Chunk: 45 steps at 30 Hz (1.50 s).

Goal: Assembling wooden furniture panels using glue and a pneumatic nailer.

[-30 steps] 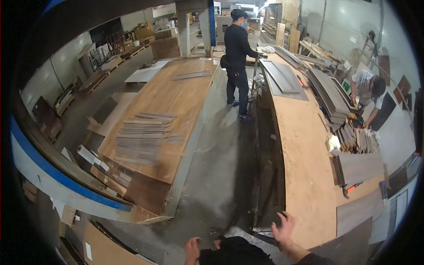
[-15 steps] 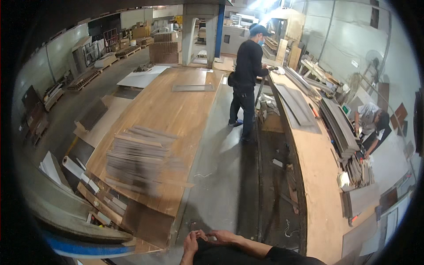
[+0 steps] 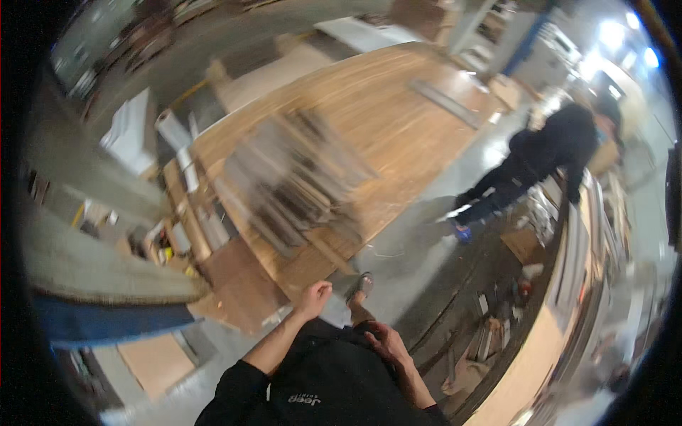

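My left hand [image 3: 312,299] is in front of my black shirt, near the close corner of a large wooden table. Its fingers are curled in, and nothing shows in them. Lower and to the right, my right hand [image 3: 387,343] is close against the shirt front, its fingers loosely bent and somewhat apart, holding nothing I can see. Beyond my left hand, a pile of grey-brown wooden strips [image 3: 284,177] lies on the table [image 3: 355,92], blurred by motion. One lighter strip [image 3: 329,253] sticks out over the table's near edge.
A grey panel [image 3: 446,104] lies at the table's far end. Across the aisle, a person in dark clothes [image 3: 543,149] leans at a long workbench [image 3: 522,380] on the right. Scraps [image 3: 490,341] lie beneath that bench. Brown boards [image 3: 241,284] and white rolls [image 3: 172,130] stand left of the table.
My view has swung and tilted, so the table now slants to the right. My hands, together before, are now apart. One foot has come into view. The other person now leans forward.
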### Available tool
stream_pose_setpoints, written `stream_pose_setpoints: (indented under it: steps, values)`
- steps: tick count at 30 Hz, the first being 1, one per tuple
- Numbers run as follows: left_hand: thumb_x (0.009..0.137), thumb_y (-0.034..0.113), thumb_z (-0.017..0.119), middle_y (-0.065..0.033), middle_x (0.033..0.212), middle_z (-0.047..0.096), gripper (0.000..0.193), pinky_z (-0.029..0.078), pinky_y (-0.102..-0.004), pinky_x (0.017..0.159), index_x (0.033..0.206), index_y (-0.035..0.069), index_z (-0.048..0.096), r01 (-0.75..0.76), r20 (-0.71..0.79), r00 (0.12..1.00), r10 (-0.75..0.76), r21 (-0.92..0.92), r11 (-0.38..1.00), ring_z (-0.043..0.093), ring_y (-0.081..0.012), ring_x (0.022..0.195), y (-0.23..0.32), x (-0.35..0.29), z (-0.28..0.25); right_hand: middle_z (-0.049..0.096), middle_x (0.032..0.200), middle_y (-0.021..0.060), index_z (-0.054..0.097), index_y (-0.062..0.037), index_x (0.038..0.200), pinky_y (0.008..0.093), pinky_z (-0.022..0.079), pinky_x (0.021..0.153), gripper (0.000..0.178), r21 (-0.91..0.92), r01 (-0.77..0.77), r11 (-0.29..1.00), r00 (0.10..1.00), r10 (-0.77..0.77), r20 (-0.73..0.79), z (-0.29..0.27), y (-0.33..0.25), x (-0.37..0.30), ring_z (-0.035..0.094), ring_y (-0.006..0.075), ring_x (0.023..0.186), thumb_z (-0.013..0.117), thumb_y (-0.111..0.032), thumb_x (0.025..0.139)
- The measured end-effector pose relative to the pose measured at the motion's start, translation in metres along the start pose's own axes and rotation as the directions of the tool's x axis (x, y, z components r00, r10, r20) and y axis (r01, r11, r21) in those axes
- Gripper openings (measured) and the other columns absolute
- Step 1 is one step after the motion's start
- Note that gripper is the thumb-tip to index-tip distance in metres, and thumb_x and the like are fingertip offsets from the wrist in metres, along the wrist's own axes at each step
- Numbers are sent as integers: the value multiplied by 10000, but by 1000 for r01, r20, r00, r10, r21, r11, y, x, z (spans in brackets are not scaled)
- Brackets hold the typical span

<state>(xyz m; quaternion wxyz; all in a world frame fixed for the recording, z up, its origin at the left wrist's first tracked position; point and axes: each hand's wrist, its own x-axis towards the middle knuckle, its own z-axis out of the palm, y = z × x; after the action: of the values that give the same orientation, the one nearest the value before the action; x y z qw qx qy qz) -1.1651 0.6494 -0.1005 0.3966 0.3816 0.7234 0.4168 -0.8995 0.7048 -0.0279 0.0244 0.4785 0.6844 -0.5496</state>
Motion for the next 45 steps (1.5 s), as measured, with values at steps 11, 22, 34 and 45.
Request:
stream_pose_setpoints:
  steps: [11,22,34,45]
  values:
    - [962,286,639,-152,924,725,274,553,-356,766,1105,57,685,409,-187,887,-421,-100,907,722,-252,873,-18,-3,68,688,1148,180,633,-79,1253,397,549,854,402,-353,291,889,950,-224,220,-110,0,189,684,336,1039,729,-241,898]
    - [982,364,544,-210,1096,701,358,528,-444,904,1143,76,682,609,-140,780,-610,-58,791,685,-329,1066,-153,123,83,696,1106,190,636,-47,1240,385,550,838,410,-147,186,972,954,-142,263,-56,-31,401,690,317,1018,728,-229,884]
    - [955,440,619,-176,1245,627,604,450,-410,981,1285,-56,521,236,-431,646,-630,-672,702,598,-307,1152,-278,412,-9,465,1428,162,439,-125,1461,517,443,1005,782,-623,374,687,899,-433,61,126,-44,662,459,423,1287,780,-302,780]
    - [883,423,698,-267,1343,564,792,432,-390,1043,1398,-111,421,296,-228,596,-770,-829,475,568,-362,1228,-274,405,-15,438,1423,259,307,-55,1505,524,315,1124,910,-603,147,784,989,-108,100,167,-35,648,412,446,1330,697,-512,821]
